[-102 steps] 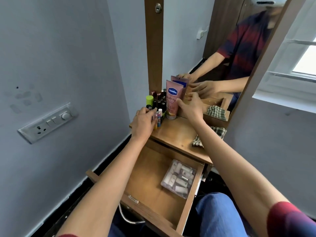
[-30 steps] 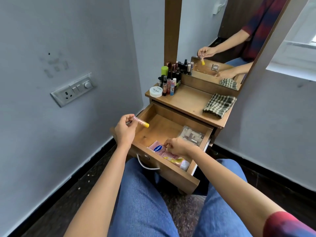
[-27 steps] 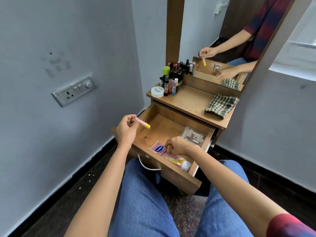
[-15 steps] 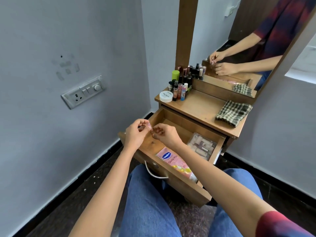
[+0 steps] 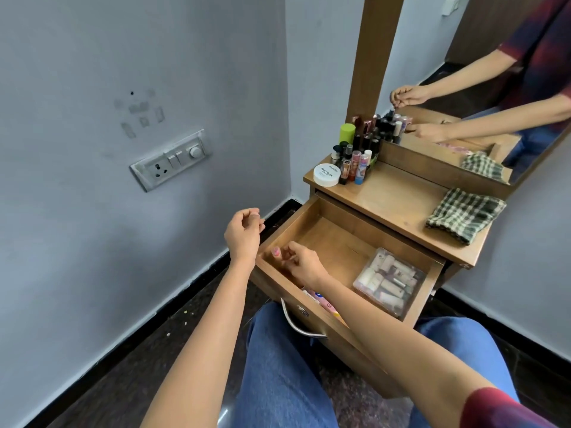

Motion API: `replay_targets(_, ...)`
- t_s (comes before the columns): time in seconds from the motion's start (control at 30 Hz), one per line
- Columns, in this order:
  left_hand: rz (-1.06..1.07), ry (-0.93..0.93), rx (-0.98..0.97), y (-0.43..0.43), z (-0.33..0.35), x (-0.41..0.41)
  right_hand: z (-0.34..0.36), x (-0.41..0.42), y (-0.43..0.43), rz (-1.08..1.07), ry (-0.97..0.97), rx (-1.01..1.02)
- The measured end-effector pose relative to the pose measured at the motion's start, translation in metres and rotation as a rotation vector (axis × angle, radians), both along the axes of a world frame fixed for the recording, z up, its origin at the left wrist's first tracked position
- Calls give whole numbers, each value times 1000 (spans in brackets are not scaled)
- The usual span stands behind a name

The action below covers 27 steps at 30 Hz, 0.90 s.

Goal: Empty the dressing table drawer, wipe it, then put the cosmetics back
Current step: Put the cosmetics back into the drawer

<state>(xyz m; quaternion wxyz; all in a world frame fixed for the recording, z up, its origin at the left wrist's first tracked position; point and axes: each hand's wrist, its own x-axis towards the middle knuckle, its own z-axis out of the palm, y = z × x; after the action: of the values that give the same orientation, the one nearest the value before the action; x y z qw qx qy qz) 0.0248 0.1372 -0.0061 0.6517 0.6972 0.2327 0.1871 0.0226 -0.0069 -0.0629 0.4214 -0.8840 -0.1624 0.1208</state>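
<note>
Right hand [image 5: 304, 264]: reaching into the drawer [image 5: 336, 242], pinching a small pink stick [image 5: 276, 252] near its front left corner.
Left hand [image 5: 244, 233]: hovering just outside the drawer's left wall, fingers curling; cannot tell whether gripping anything.
Clear box [image 5: 387, 281]: lying in the drawer's right side.
Pink tube [image 5: 321, 299]: lying along the drawer's front wall.
Cloth [image 5: 463, 214]: lying on the desk [image 5: 395, 202] behind the drawer.

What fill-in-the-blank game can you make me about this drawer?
1. The right hand pinches a small ___ tube.
2. The clear box of little tubes sits inside the open ___.
3. The round jar on the tabletop is ___.

Missing words: pink; drawer; white.
</note>
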Motion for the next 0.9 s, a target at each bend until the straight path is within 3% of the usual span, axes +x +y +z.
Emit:
replay_targets(0.13,-2,-21,-63,4,-5,2,-9,4,3,2,43,25)
replay_targets(0.67,-51,11,77,2,-4,-5,-8,8,14,5,79,-15)
replay_targets(0.77,-44,35,68,0,0,-5,1,6,1,-5,40,-2)
replay_targets(0.9,-82,75,231,-15,12,-7,33,9,-35,-68,-111,62)
